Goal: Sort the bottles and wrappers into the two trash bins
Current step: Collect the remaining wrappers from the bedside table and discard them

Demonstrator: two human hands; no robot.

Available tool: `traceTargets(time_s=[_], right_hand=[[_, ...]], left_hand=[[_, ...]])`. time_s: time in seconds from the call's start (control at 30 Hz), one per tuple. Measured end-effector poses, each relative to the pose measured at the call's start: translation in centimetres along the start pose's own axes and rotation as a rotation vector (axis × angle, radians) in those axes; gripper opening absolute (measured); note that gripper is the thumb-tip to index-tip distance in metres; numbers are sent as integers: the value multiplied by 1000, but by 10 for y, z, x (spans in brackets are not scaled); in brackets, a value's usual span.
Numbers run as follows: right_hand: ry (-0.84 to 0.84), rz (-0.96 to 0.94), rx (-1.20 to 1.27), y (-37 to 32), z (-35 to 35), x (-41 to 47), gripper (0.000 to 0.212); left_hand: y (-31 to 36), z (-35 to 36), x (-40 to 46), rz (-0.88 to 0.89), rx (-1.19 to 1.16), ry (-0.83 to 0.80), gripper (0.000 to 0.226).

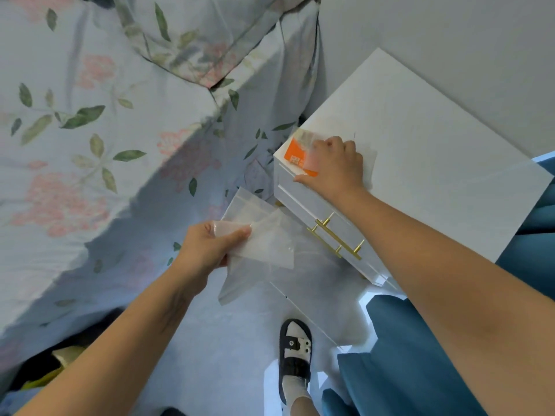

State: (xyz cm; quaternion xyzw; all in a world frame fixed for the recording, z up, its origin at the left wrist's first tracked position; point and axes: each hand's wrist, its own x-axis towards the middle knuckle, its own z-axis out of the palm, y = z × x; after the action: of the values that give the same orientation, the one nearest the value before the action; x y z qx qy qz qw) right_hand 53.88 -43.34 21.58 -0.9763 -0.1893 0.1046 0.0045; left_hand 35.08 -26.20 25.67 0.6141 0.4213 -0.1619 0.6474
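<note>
Open floor between bed and white nightstand, narrowing toward the far corner where the hanging floral bedsheet nearly meets the nightstand's front edge. Bare worktop over most of the nightstand behind and right of the right hand. Brass drawer handles jutting from the front face into the gap. Sandalled foot low in the passage. Blue curtain closing off the right side. Clear wrappers fanned across the gap from the left hand.
</note>
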Motion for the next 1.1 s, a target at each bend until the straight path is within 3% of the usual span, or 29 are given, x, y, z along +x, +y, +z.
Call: traceTargets(time_s=[0.1,0.27,0.47,0.83,0.97,1.1], right_hand=[[0,-60,-33,0,-1,2,71],[-2,-165,14,14,-9,3,30],[1,-150,168,39,-17,8,10],[192,-17,205,41,-30,-12,19],[342,-137,375,4,-44,-19,18],[371,-281,455,-53,-51,-32,23]], left_hand=[[-6,0,3,-15,-28,6,25],[-10,8,4,-11,-64,-13,22],[-14,15,1,-9,-77,-16,19],[-30,-12,-11,17,-85,1,21],[-35,-52,-9,71,-110,73,16],[-54,-109,-14,93,-89,145,8]])
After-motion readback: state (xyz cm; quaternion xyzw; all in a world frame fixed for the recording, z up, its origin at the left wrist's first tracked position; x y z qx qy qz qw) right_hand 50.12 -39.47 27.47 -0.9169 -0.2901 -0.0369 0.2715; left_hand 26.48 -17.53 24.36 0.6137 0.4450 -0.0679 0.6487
